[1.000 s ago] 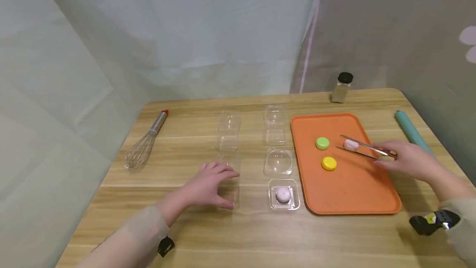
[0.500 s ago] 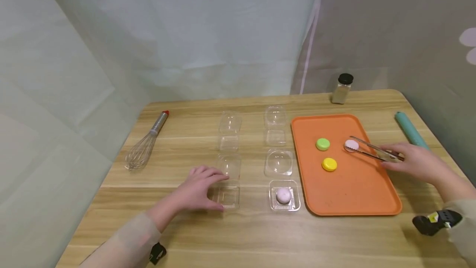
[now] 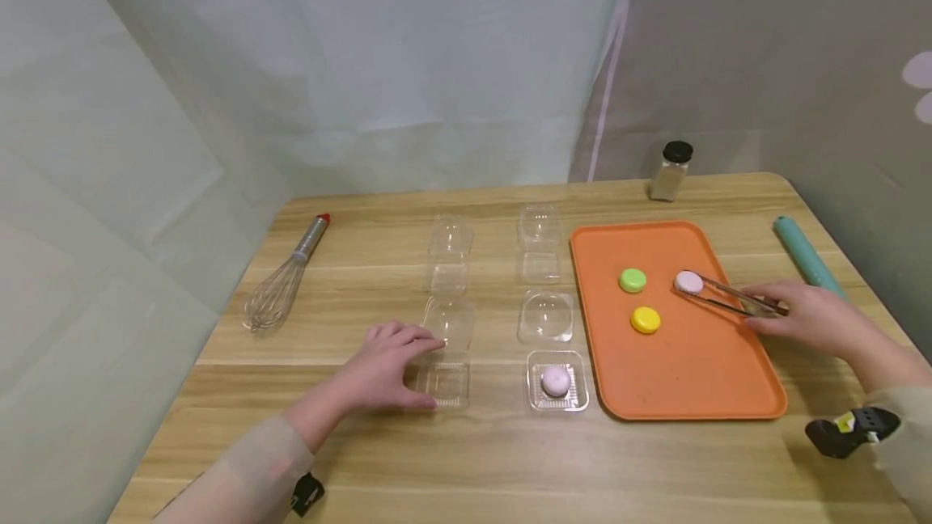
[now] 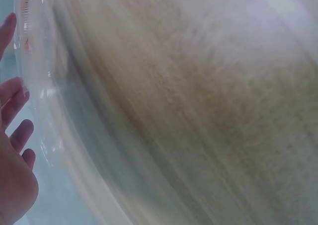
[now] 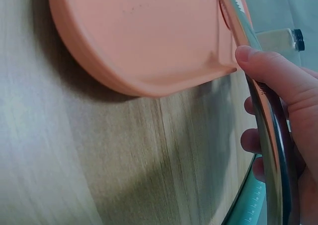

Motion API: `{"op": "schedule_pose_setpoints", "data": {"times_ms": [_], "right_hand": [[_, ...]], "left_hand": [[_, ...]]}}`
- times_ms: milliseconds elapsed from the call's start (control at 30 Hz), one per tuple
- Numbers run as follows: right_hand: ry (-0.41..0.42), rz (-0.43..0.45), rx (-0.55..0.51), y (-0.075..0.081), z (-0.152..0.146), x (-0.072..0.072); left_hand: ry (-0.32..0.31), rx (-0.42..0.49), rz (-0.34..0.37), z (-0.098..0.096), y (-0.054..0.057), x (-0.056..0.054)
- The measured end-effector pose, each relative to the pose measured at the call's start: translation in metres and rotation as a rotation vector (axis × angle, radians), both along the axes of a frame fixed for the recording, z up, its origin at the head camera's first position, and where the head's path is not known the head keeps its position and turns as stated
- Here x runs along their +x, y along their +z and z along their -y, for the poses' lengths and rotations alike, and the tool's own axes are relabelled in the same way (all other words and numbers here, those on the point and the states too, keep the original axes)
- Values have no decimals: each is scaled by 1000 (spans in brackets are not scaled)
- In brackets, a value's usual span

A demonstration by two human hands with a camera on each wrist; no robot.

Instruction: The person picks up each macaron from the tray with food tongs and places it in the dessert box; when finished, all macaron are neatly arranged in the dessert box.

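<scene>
Right hand point(image 3: 808, 315) grips tongs point(image 3: 744, 297) astride pink macaron point(image 3: 688, 282) leftward on tray point(image 3: 684, 374), frame right; relaxed left hand point(image 3: 386, 369) at box point(image 3: 453, 385).

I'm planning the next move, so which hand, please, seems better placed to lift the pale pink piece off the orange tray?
Right, I'd judge: the right hand holds tongs straddling the pale pink piece, while the left hand is by a clear container.

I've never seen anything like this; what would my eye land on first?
Likely the bright orange tray on the right, with green, yellow and pale pink round pieces on it. There, the right hand holds metal tongs, tips either side of the pink one. Further left, the left hand is at a clear container.
</scene>
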State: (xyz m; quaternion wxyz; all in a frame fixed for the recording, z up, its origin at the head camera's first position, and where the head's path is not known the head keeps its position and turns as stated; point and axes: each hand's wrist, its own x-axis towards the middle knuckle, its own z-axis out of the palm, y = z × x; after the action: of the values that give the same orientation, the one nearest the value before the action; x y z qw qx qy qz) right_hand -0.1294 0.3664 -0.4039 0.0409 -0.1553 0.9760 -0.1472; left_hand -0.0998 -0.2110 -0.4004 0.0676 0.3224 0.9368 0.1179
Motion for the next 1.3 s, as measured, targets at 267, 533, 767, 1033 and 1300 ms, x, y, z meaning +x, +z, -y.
{"op": "schedule_pose_setpoints", "data": {"times_ms": [267, 533, 767, 1033, 1300], "right_hand": [[3, -7, -3, 0, 1, -1], [4, -34, -9, 6, 3, -1], [9, -61, -38, 23, 19, -4], [61, -35, -14, 43, 51, -5], [163, -69, 6, 54, 90, -6]], "left_hand": [[-8, -5, 3, 2, -6, 3], [-14, 13, -1, 2, -8, 2], [-17, 37, 6, 3, -8, 3], [-23, 59, 17, 4, -8, 3], [-24, 73, 32, 4, -9, 3]]}}
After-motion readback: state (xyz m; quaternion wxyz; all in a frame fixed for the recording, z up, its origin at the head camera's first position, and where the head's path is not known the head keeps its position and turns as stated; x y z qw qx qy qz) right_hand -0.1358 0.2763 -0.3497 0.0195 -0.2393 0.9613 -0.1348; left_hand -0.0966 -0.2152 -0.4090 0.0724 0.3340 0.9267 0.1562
